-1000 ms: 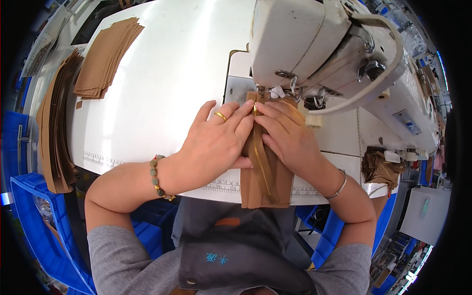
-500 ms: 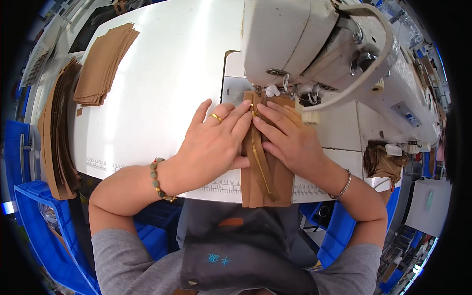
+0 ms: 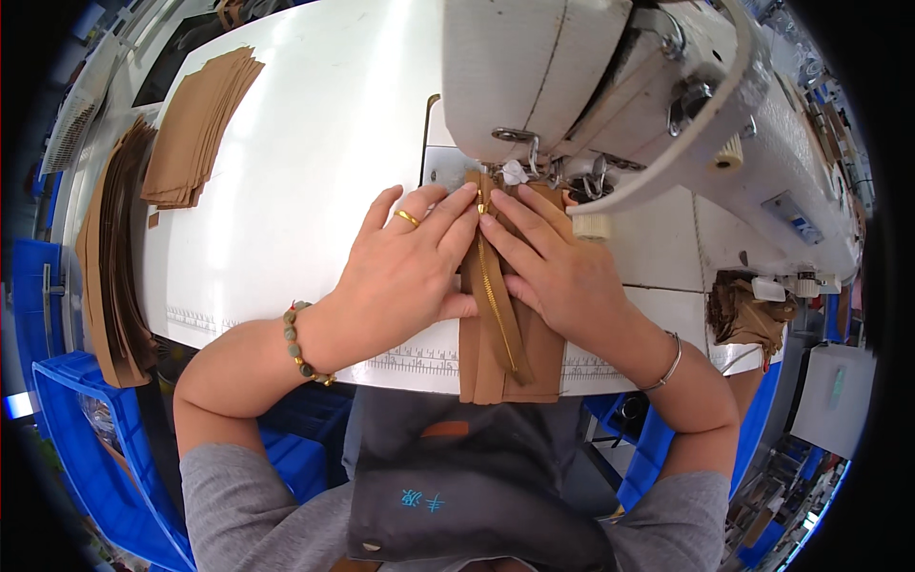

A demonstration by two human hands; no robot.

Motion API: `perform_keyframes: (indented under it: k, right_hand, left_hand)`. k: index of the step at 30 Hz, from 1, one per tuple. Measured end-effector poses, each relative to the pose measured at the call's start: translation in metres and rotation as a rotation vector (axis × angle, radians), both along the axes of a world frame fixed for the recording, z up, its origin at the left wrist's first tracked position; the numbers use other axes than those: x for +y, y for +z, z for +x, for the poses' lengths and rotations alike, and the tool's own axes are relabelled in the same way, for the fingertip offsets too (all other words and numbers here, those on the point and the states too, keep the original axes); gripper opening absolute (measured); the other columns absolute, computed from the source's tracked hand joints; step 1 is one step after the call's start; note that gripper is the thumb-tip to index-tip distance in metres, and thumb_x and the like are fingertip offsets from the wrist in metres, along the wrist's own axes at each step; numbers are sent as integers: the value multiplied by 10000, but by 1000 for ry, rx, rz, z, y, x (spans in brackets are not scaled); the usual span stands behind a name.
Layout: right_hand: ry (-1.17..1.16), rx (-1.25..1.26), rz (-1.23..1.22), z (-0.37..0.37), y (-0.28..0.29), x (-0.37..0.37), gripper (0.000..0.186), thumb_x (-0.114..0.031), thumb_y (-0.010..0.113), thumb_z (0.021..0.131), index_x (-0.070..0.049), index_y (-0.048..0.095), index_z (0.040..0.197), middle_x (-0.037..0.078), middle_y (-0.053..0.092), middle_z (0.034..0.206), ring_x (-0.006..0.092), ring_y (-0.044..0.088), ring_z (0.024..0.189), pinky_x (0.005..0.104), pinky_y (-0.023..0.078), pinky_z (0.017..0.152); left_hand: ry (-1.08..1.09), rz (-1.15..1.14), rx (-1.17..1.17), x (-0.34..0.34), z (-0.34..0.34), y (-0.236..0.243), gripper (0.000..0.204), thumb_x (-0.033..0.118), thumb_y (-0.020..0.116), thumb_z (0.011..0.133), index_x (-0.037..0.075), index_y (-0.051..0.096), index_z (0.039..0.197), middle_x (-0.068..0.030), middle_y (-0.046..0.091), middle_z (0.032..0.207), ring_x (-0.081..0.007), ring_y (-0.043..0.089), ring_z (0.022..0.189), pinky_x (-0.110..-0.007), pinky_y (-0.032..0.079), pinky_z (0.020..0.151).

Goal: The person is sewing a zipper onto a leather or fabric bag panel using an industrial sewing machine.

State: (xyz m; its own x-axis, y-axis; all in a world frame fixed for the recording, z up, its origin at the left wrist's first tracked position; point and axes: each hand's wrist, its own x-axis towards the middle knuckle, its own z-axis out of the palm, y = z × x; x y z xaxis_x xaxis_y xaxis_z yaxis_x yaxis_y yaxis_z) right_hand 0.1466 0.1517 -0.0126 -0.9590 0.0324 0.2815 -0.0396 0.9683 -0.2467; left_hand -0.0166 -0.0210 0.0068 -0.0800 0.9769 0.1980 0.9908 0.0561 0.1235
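I'm seeing the left hand (image 3: pixel 405 255) and right hand (image 3: pixel 575 281) resting flat-fingered on the zipper (image 3: pixel 489 279), mid-frame; a sewing machine (image 3: pixel 534 76) is crowding upper right, blue lettering (image 3: pixel 412 498) marking the lower-centre apron (image 3: pixel 486 500).

1. The fabric (image 3: pixel 538 357) is plain mid-brown.
2. The zipper (image 3: pixel 488 281) has olive-brown tape with a line of gold teeth.
3. The sewing machine (image 3: pixel 534 76) is off-white, with silvery metal fittings.
4. The surface (image 3: pixel 315 191) is white; its ruler strip (image 3: pixel 419 360) carries fine dark graduations.
5. The cut pieces (image 3: pixel 195 129) are warm brown; the draped stack (image 3: pixel 110 257) runs from tan to blackish brown.
6. The scraps (image 3: pixel 743 315) look mottled brown, though the rim blurs them.
7. The apron (image 3: pixel 467 496) is charcoal, with turquoise lettering and a rust-orange patch (image 3: pixel 446 429).
8. The sleeve (image 3: pixel 224 496) is flecked grey.
9. The bead bracelet (image 3: pixel 294 348) mixes grey-green and gold; the ring (image 3: pixel 407 217) is gold, the bangle (image 3: pixel 675 362) silver.
10. The bin (image 3: pixel 57 400) is bright blue.
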Motion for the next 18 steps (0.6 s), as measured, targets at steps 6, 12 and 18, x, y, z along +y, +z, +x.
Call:
perform_keyframes:
  k: [6, 12, 18]
  right_hand:
    - [-37, -25, 131, 11, 4, -5, 620, -320, 812, 813, -115, 651, 1375, 72, 604, 1433, 268, 607, 1190, 560, 420, 1114]
    - [-61, -28, 159, 12, 3, -1, 637, -308, 826, 794, -124, 650, 1378, 56, 575, 1480, 258, 586, 1215, 553, 412, 1124]
    - [-78, -54, 141, 12, 4, 2, 651, -282, 833, 786, -129, 643, 1390, 47, 573, 1484, 259, 593, 1199, 545, 406, 1131]
  left_hand:
    - [-53, 14, -7, 3, 6, 0, 837, 541, 777, 729, 15, 579, 1350, -122, 598, 1373, -345, 511, 1306, -524, 371, 1138]
    - [-62, 47, -20, 8, 4, -1, 842, 526, 789, 719, 10, 574, 1350, -115, 602, 1363, -337, 510, 1314, -507, 373, 1138]
    - [-66, 46, -55, 14, 1, -3, 849, 504, 814, 692, 11, 579, 1342, -113, 606, 1346, -328, 515, 1317, -490, 383, 1132]
